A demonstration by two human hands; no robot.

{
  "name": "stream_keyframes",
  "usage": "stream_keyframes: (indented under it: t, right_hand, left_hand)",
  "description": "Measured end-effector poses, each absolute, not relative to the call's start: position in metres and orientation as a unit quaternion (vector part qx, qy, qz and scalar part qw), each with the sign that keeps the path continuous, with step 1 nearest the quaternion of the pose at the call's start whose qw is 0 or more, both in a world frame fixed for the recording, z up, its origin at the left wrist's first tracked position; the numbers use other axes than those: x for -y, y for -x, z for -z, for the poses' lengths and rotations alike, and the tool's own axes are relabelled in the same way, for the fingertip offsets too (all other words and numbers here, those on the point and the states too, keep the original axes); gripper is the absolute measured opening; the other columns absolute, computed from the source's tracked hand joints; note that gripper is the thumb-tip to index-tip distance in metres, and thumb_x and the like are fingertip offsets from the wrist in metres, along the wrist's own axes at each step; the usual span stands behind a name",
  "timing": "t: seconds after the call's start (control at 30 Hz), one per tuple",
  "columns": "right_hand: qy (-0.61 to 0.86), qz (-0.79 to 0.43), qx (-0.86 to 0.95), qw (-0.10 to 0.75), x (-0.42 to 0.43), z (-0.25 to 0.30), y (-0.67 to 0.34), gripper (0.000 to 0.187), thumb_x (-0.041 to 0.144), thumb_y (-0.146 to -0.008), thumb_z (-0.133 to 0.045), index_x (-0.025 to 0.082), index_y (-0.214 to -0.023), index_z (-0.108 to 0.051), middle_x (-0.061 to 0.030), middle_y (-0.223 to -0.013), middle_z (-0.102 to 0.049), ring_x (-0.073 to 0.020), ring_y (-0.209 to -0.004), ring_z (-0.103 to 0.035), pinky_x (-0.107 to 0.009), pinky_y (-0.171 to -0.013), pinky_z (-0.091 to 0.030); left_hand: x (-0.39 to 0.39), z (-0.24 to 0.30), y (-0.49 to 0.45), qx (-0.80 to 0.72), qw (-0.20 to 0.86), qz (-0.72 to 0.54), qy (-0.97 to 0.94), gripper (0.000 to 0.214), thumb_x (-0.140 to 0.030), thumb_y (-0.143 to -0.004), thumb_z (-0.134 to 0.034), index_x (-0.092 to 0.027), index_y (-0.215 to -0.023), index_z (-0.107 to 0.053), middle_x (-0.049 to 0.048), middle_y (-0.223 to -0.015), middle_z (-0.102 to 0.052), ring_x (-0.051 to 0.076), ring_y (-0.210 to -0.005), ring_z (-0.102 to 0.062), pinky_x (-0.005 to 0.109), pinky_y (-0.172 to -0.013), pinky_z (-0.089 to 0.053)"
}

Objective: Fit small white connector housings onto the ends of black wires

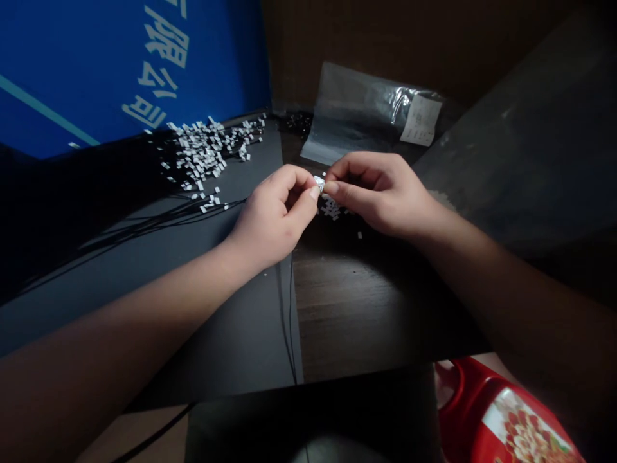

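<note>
A small white piece [319, 182] (slightly shiny) lies between left grip [272, 215] and right grip [385, 193], both pinching it.

I see a dark wood-grain table [366, 315] | grey sheet [241, 341] covers its left | clear bag [357, 116] lies behind | small white pieces [331, 209] lie mid-table

The scene is dim, light pooling on the left hand [274, 215] and right hand [390, 193], perhaps from overhead. Glare streaks the clear bag [359, 112]; shadow darkens the wooden tabletop [357, 315] below the right hand. Fine detail softens, and the upper right sinks toward black.
</note>
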State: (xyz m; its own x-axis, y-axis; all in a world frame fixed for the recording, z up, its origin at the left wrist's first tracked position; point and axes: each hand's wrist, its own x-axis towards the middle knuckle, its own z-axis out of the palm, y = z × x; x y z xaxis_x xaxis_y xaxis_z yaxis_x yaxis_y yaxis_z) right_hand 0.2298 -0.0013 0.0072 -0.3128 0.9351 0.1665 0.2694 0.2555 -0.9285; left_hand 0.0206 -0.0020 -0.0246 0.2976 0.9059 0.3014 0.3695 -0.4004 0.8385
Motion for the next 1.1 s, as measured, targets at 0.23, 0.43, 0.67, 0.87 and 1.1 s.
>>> stream_keyframes:
  t: [0.23,0.43,0.67,0.87,1.1]
  right_hand:
    - [0.446,-0.42,0.686,0.392,0.002,-0.008,-0.23,0.019,0.032,-0.091,-0.082,0.019,-0.083,-0.07,0.0011,-0.072,-0.061,-0.0132,-0.065,-0.048,-0.028,-0.056,-0.036]
    - [0.444,-0.432,0.682,0.387,0.001,-0.008,-0.229,0.015,0.027,-0.091,-0.078,0.019,-0.083,-0.07,0.0023,-0.069,-0.059,-0.0125,-0.063,-0.046,-0.027,-0.055,-0.034]
    - [0.45,-0.437,0.677,0.384,0.001,-0.009,-0.231,0.016,0.029,-0.091,-0.08,0.02,-0.082,-0.07,0.0011,-0.069,-0.06,-0.0129,-0.062,-0.046,-0.028,-0.054,-0.035]
    - [0.446,-0.46,0.666,0.381,-0.001,-0.004,-0.234,0.015,0.028,-0.089,-0.083,0.021,-0.083,-0.071,0.0016,-0.068,-0.06,-0.0129,-0.06,-0.046,-0.028,-0.052,-0.033]
    - [0.454,-0.458,0.662,0.38,0.0,-0.004,-0.232,0.013,0.023,-0.086,-0.082,0.021,-0.08,-0.071,0.0018,-0.066,-0.061,-0.0123,-0.058,-0.047,-0.028,-0.052,-0.034]
  left_hand:
    - [0.002,0.022,-0.02,-0.433,0.326,-0.407,-0.735,0.003,-0.025,-0.102,-0.065,-0.023,-0.101,-0.068,0.0029,-0.091,-0.069,0.02,-0.088,-0.067,0.033,-0.072,-0.057]
    - [0.003,0.018,-0.022,-0.437,0.318,-0.395,-0.743,0.004,-0.024,-0.101,-0.066,-0.023,-0.097,-0.066,0.0028,-0.089,-0.07,0.02,-0.09,-0.068,0.032,-0.076,-0.056]
    - [0.002,0.019,-0.022,-0.434,0.315,-0.393,-0.747,0.006,-0.026,-0.103,-0.064,-0.023,-0.098,-0.065,0.0026,-0.091,-0.07,0.021,-0.093,-0.068,0.034,-0.08,-0.055]
    - [0.004,0.018,-0.022,-0.427,0.287,-0.407,-0.755,0.01,-0.028,-0.106,-0.061,-0.022,-0.099,-0.064,0.0046,-0.1,-0.072,0.02,-0.092,-0.066,0.035,-0.081,-0.054]
    - [-0.018,-0.044,0.035,-0.525,0.127,-0.292,-0.789,0.01,-0.024,-0.097,-0.069,-0.017,-0.095,-0.076,0.0059,-0.102,-0.073,0.02,-0.091,-0.062,0.041,-0.092,-0.052]
